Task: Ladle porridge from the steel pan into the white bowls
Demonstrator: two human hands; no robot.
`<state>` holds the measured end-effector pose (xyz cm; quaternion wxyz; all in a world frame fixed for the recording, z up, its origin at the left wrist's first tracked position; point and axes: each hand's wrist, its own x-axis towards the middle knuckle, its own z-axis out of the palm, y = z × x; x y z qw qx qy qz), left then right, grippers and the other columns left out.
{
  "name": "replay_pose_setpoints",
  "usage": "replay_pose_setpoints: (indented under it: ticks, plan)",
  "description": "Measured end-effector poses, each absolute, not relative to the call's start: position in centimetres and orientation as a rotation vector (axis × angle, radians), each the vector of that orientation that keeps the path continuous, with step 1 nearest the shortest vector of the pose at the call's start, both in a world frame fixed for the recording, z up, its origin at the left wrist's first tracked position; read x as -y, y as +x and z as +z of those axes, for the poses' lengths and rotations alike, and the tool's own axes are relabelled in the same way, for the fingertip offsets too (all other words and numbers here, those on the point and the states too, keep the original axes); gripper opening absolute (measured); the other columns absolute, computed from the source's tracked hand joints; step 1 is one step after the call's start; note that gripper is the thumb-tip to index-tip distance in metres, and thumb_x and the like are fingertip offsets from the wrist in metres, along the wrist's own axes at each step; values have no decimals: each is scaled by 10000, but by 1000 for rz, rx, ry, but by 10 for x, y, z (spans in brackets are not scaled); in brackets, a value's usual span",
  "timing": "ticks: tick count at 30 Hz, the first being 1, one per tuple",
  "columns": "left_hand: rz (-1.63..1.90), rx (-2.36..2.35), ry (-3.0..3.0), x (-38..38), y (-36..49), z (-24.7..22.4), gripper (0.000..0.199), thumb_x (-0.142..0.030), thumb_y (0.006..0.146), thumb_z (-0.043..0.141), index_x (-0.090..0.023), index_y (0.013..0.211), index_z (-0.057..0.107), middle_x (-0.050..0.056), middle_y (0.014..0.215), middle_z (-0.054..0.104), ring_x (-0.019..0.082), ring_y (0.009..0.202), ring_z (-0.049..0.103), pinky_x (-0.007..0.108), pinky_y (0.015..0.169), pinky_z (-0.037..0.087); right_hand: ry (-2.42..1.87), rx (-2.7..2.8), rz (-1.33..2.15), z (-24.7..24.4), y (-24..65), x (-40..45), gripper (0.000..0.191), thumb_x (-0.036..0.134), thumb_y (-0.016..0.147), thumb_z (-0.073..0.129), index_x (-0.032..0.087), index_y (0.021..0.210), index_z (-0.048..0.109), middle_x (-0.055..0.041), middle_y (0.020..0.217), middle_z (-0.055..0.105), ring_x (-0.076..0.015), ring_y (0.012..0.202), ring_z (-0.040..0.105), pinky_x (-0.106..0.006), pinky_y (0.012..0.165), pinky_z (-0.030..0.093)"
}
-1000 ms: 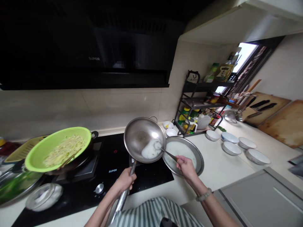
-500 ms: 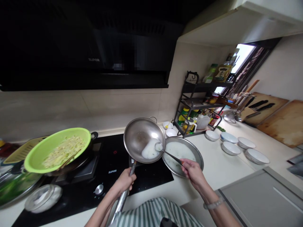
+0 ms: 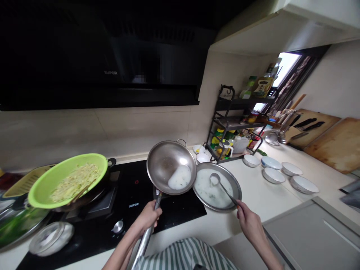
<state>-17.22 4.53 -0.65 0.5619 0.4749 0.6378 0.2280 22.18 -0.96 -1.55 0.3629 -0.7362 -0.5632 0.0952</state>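
My left hand (image 3: 151, 215) is wrapped round the long metal handle of a wok (image 3: 161, 165), which is tilted toward the right above the black cooktop. A pool of white, green-flecked liquid (image 3: 180, 177) lies in the wok's lower right side. My right hand (image 3: 249, 217) grips the end of a ladle (image 3: 227, 193). The ladle's bowl is over a metal basin (image 3: 237, 187) of similar white liquid, at its surface; whether it is filled I cannot tell. The wok's rim meets or overlaps the basin's left rim.
A green colander (image 3: 42, 191) with bean sprouts and chopsticks sits at left, near a glass jar (image 3: 52, 238). Several white bowls (image 3: 273, 175) stand on the right counter. Behind the basin is a dark spice rack (image 3: 236, 122). A range hood (image 3: 98, 90) overhangs the cooktop (image 3: 126, 221).
My right hand has moved right, carrying the ladle from the wok's right edge to over the basin. The left hand and wok stay about where they were.
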Motion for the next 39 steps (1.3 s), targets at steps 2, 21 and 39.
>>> replay_pose_setpoints:
  ticks: [2,21,39]
  plan:
    - [536,-1503,1118,-45,-172,-7,209,-101,784,524,-225,747,360,-90,488,440,69,320,410,160,339,256,-1913,1599,58,-25,226,19,452,364,838,368,171,1080,698,-132,831,748,-275,647,699,-371,602,516]
    - [478,-1512,1105,-47,-174,6,184,-119,772,524,-222,775,371,-87,504,433,71,339,406,155,346,297,-1697,1866,266,-15,121,-67,424,213,887,384,112,1167,686,-160,886,757,-268,733,716,-352,717,534]
    - [522,-1611,1127,-41,-170,10,158,-157,725,523,-220,782,390,-77,489,426,76,350,365,174,358,349,-1372,1195,1013,-9,139,-107,522,444,715,612,111,1109,694,-76,755,712,-159,508,543,-281,480,434]
